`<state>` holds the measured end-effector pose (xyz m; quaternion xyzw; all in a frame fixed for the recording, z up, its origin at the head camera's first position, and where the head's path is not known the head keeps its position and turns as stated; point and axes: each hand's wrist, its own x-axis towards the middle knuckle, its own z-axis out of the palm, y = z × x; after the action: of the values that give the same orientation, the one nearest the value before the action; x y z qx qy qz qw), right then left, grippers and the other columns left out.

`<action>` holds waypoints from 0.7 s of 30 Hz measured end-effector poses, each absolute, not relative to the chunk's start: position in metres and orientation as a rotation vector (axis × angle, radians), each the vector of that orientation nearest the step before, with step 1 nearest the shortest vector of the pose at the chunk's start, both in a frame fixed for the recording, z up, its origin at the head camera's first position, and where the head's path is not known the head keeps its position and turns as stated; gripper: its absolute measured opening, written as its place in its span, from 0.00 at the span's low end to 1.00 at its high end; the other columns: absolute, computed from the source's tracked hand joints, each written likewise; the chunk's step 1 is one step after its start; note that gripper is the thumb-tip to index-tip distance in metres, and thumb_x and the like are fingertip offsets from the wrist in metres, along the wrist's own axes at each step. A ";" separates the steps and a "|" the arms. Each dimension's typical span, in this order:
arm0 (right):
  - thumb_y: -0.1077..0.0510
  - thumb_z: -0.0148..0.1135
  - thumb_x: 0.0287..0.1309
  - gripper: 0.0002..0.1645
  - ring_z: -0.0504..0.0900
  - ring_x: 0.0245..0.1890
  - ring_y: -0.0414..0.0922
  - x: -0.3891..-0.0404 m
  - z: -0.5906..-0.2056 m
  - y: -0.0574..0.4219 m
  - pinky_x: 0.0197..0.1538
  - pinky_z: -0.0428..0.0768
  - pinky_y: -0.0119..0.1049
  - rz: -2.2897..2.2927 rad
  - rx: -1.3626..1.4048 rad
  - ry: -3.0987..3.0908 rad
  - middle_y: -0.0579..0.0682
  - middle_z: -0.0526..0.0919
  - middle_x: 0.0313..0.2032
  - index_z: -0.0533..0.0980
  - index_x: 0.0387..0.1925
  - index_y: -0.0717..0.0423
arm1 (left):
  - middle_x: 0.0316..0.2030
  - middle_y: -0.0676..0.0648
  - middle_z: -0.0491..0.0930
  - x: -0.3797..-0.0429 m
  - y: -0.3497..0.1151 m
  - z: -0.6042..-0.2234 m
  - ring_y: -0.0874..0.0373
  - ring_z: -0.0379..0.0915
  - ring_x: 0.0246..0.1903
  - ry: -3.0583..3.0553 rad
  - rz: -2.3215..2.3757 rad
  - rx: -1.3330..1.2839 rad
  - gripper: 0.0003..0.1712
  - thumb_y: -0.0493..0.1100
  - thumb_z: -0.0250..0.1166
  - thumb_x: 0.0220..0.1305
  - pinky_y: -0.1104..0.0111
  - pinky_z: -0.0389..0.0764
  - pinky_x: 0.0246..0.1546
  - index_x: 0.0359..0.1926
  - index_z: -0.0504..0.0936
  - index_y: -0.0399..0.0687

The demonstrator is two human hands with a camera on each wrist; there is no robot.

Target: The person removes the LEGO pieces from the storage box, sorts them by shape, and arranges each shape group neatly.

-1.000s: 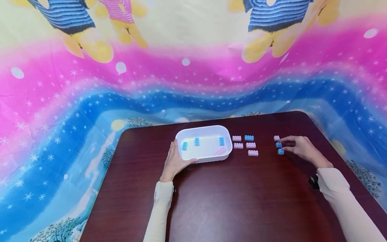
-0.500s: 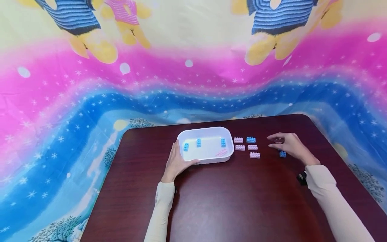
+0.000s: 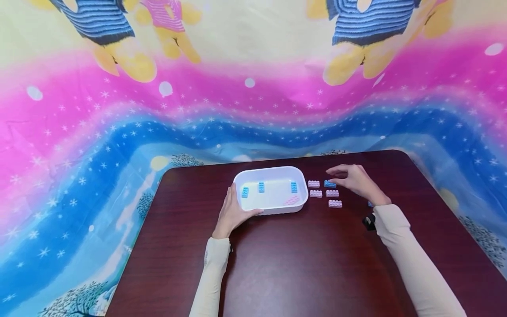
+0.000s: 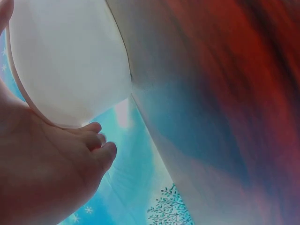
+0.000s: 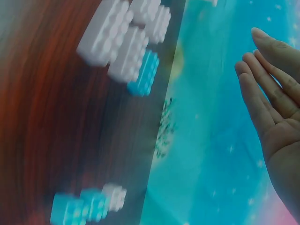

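My left hand [image 3: 233, 213] grips the left end of a white plastic tub [image 3: 273, 210], thumb along its near side. In the left wrist view, my fingers [image 4: 101, 145] bend against the tub's outer wall. Inside lie three blue toy bricks, one of them at the left [image 3: 245, 192], and a pink toy brick [image 3: 292, 200]. My right hand [image 3: 354, 180] hovers over the loose bricks right of the tub, nearest a blue brick [image 3: 329, 183]. The right wrist view shows its fingers [image 5: 269, 86] extended, holding nothing.
Several pink bricks [image 3: 335, 204] lie beside the tub's right end. Further right stand three small bricks, two blue [image 5: 95, 205] and one pink [image 5: 115, 197], mostly hidden behind the right arm in the head view. A patterned cloth [image 3: 253, 114] hangs behind the brown table [image 3: 285, 264].
My right hand has left the small bricks and moved left to the pink and blue bricks near the tub. My left hand stays on the tub. The head view has shifted slightly.
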<state>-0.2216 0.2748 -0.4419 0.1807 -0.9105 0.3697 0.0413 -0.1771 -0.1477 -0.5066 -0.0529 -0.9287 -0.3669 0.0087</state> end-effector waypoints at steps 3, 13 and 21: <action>0.65 0.76 0.62 0.18 0.89 0.50 0.61 -0.229 -0.444 0.262 0.48 0.87 0.37 1.155 0.578 -2.781 0.65 0.89 0.50 0.86 0.53 0.65 | 0.83 0.33 0.47 -0.177 -0.148 -0.507 0.38 0.46 0.81 -2.891 -1.163 -0.169 0.80 0.66 0.83 0.49 0.43 0.60 0.75 0.85 0.40 0.39; 0.70 0.74 0.61 0.19 0.87 0.51 0.65 -0.243 -0.444 0.223 0.52 0.86 0.51 1.266 0.662 -2.766 0.67 0.88 0.51 0.85 0.53 0.70 | 0.82 0.32 0.47 -0.177 -0.150 -0.509 0.37 0.44 0.81 -2.897 -1.171 -0.153 0.81 0.67 0.82 0.49 0.42 0.58 0.76 0.86 0.40 0.41; 0.71 0.74 0.61 0.19 0.88 0.52 0.62 -0.249 -0.447 0.192 0.54 0.86 0.52 1.260 0.748 -2.824 0.66 0.88 0.51 0.85 0.54 0.71 | 0.83 0.33 0.46 -0.179 -0.150 -0.509 0.39 0.43 0.82 -2.912 -1.149 -0.154 0.80 0.68 0.82 0.49 0.44 0.56 0.78 0.85 0.41 0.40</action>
<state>-0.2489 0.1916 -0.4465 0.2350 -0.8875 0.3960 -0.0199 -0.1794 -0.1504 -0.5091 -0.0492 -0.9291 -0.3666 0.0034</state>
